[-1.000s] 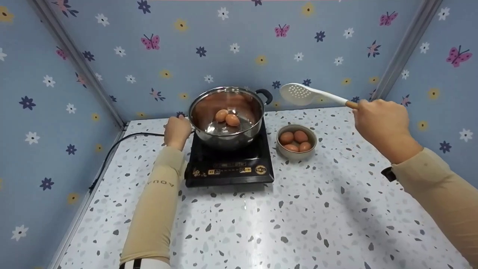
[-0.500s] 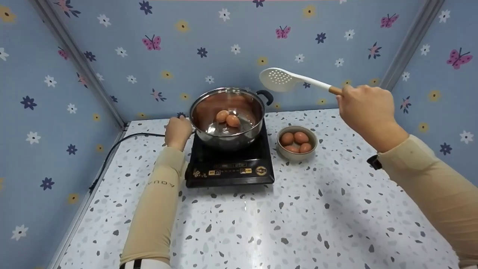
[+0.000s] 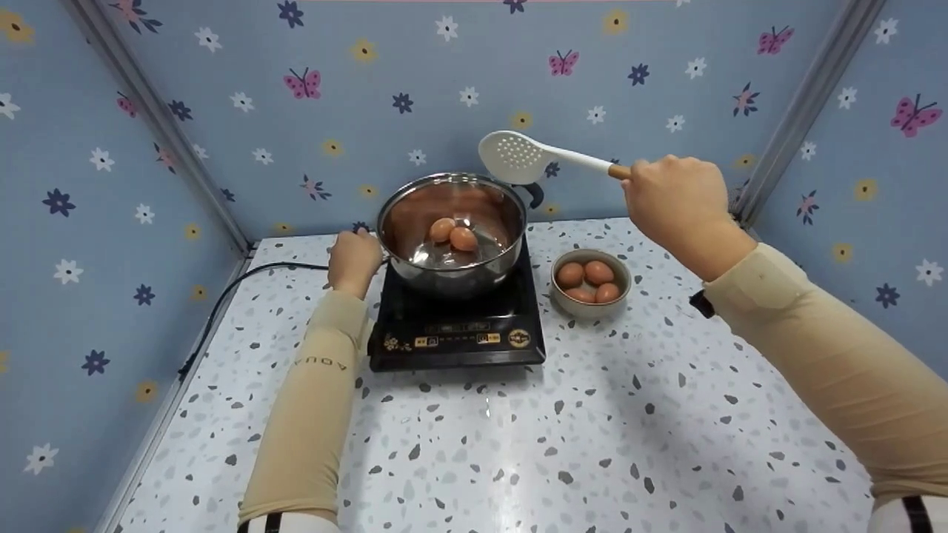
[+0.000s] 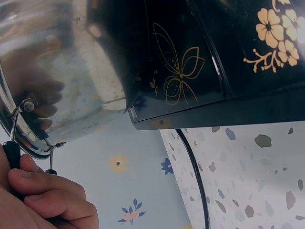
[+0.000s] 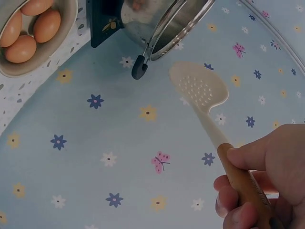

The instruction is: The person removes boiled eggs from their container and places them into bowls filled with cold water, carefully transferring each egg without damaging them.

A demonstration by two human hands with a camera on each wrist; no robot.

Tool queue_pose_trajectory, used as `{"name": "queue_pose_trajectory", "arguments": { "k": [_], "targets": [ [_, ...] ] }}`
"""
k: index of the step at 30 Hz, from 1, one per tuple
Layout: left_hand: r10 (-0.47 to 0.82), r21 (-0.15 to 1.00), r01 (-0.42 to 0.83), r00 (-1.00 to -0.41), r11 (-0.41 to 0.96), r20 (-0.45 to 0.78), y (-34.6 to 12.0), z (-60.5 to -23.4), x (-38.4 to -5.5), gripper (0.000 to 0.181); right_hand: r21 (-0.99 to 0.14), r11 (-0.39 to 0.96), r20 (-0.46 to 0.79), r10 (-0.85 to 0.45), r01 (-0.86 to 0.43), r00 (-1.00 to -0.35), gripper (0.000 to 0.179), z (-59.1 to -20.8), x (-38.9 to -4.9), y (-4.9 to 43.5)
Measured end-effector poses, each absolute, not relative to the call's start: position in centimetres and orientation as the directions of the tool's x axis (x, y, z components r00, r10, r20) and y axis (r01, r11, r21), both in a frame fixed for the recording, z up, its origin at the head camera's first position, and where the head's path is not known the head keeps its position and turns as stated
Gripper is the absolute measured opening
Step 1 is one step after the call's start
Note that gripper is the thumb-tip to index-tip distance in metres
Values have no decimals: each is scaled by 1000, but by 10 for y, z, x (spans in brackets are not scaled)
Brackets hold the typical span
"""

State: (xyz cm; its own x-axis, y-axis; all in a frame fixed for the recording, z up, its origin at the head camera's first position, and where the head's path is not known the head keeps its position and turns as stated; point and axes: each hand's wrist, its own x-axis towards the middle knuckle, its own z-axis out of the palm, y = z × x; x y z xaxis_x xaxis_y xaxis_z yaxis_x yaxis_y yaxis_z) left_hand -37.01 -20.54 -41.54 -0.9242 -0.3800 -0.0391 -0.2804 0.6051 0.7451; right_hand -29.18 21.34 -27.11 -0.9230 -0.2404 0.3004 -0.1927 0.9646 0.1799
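Observation:
My left hand (image 3: 354, 260) grips the black side handle (image 4: 13, 153) of a steel pot (image 3: 453, 277), fingers curled round it in the left wrist view. Inside the pot two brown eggs (image 3: 464, 238) lie at the bottom. My right hand (image 3: 683, 207) holds a white slotted skimmer (image 3: 514, 155) by its wooden handle (image 5: 240, 179). The skimmer's perforated head is raised in the air, overlapping the pot's far right handle (image 3: 535, 195) in the head view. A bowl (image 3: 590, 305) with several brown eggs (image 3: 598, 272) stands right of the pot.
The pot sits on a black induction cooker (image 3: 456, 352) with a control panel at the front. Its black cable (image 3: 252, 272) runs off left across the speckled table (image 3: 578, 444). Flowered wall panels (image 3: 400, 66) close in the back and both sides.
My right hand has carried the skimmer leftward, from above the egg bowl's far side to the pot's right rim, first rising a little. The left hand stays on the pot handle.

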Motion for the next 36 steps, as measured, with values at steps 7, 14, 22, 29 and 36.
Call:
{"name": "queue_pose_trajectory", "arguments": {
  "k": [7, 14, 22, 29, 36],
  "targets": [
    [-367, 751, -267, -930, 604, -35, -205, -416, -368, 56, 186, 962, 235, -239, -198, -942, 40, -272, -304, 199],
    [-372, 741, -276, -927, 612, -38, -205, -416, -370, 57, 219, 948, 157, -267, -230, -951, 38, -272, -314, 183],
    [-358, 740, -266, -933, 618, -37, -206, -417, -370, 57, 225, 945, 89, -261, -236, -961, 37, -277, -326, 164],
    [-364, 741, -283, -930, 608, -56, -208, -418, -369, 58, 219, 946, 76, -259, -237, -963, 37, -290, -336, 151],
    [-357, 754, -267, -933, 601, -45, -206, -418, -369, 56, 205, 948, 86, -265, -243, -960, 29, -299, -344, 141]
  ]
}}
